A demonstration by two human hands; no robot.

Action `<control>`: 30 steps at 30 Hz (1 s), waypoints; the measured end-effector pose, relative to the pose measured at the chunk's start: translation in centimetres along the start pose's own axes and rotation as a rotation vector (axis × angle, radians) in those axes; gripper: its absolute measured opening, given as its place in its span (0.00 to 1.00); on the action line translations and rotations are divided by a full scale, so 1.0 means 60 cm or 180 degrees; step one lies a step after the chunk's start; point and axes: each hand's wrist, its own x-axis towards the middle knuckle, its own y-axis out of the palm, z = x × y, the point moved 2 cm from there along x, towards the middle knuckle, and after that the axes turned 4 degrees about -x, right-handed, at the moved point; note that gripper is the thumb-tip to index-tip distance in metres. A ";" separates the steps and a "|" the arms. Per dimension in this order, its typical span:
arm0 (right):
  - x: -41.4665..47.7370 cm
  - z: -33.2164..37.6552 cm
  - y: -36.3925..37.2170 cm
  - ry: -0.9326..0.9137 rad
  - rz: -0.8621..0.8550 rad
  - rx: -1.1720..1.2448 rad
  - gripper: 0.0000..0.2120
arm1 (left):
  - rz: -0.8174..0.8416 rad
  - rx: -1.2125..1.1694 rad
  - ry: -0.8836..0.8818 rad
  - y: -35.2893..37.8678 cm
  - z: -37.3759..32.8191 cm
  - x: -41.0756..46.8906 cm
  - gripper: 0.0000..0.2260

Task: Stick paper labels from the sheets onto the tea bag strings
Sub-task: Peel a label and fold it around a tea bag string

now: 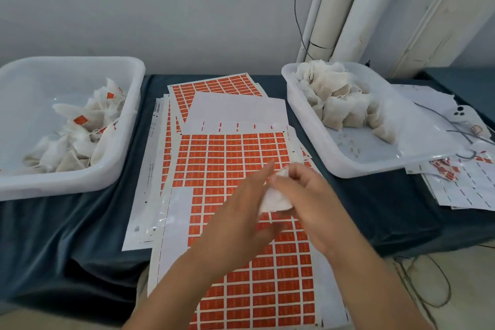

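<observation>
step: tea bag [276, 202] held between both hands above the label sheet [230, 153]; judged to be at the stage of freeing its string before a label goes on. String itself too blurred to make out.
right hand [302, 195]: fingers curled, pinching the bag's upper end.
left hand [241, 211]: fingers stretched straight along the bag's left side, touching it; thumb hidden.
next move: calls for the string pulled clear, then one orange label peeled from the sheet and folded over the string end.
supply: right bin [348, 169], unlabelled bags, near the right hand.
output: left bin [80, 185], bags with orange labels.
in the way: loose sheets overlap on the counter [67, 222], so the top one may slide when peeling. The phone [463, 114] lies beyond the right bin, clear of the work.
</observation>
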 end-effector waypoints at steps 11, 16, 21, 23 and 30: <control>-0.023 -0.014 0.020 -0.0427 -0.0602 0.0317 0.21 | -0.0518 -0.2767 -0.1894 -0.035 0.029 -0.030 0.27; -0.028 -0.012 0.043 -0.0449 -0.0058 -0.0133 0.16 | -0.0502 -0.2740 -0.1680 -0.041 0.020 -0.030 0.27; -0.036 -0.021 0.044 -0.0322 -0.0245 0.0035 0.15 | -0.0554 -0.2440 -0.1975 -0.048 0.030 -0.030 0.18; -0.037 -0.020 0.041 -0.0308 -0.0247 -0.0052 0.14 | -0.0528 -0.2087 -0.2049 -0.055 0.029 -0.031 0.09; -0.033 -0.021 0.035 -0.0569 -0.0189 -0.0569 0.04 | -0.0119 -0.1393 -0.0835 -0.064 0.006 -0.023 0.19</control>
